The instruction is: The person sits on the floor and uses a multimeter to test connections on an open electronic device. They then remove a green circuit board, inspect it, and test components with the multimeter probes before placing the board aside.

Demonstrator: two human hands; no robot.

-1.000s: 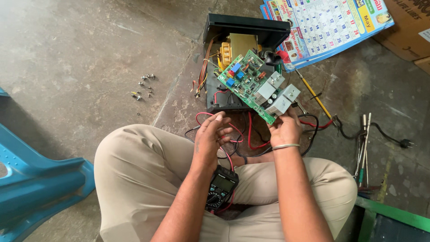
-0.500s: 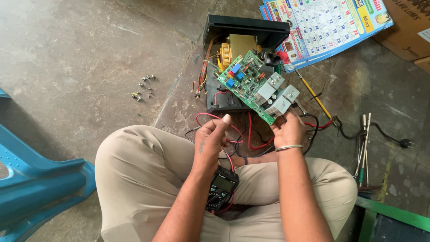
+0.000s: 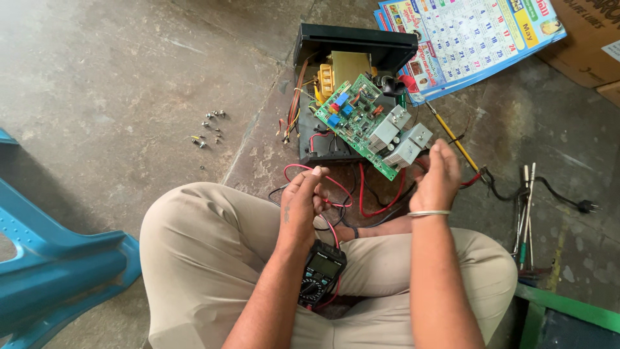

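I sit cross-legged on the floor with a black multimeter (image 3: 321,273) in my lap. My left hand (image 3: 302,205) is closed around a thin red test lead (image 3: 336,187) that loops down to the meter. My right hand (image 3: 438,176) is raised with its back to me, just below the two metal heat sinks (image 3: 400,134) of a green circuit board (image 3: 352,119). What its fingers hold is hidden. The board is tilted out of an opened black casing (image 3: 355,45) that holds a yellow transformer (image 3: 345,68).
Several loose screws (image 3: 208,128) lie on the concrete to the left. A blue plastic chair (image 3: 51,258) stands at the left edge. A wall calendar (image 3: 471,32), a cardboard box (image 3: 591,39), a yellow-handled screwdriver (image 3: 452,137), several hand tools (image 3: 526,207) and a black plug cable (image 3: 568,199) lie to the right.
My right hand has lifted off the board's lower edge and moved up and right. My left hand has opened slightly and shifted up along the red lead.
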